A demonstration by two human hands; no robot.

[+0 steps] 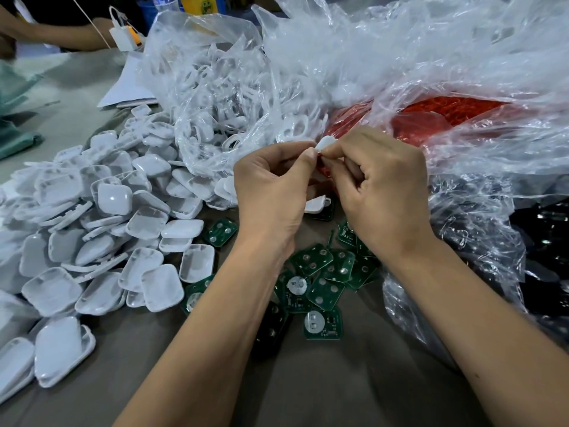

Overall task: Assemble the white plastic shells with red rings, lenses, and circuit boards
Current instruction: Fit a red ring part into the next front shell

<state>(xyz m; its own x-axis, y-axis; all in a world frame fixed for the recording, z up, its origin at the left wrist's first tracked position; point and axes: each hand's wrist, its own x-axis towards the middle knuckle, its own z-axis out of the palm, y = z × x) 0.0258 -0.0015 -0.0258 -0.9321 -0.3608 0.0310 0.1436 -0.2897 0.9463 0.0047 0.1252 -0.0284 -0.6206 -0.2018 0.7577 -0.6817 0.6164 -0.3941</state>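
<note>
Two hands at work: left hand (271,183) and right hand (381,180) fingers pinch one white shell (326,142), apparently seating a red ring | shell pile (101,241) on desk left | circuit boards (320,282) loose, uninstalled | bulk of assembly remains

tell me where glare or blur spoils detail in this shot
Head view: glare whitens the crinkled clear plastic bags; highlights dot the white shells; wide-angle bending stretches the edges; the small part between left hand and right hand is soft.
</note>
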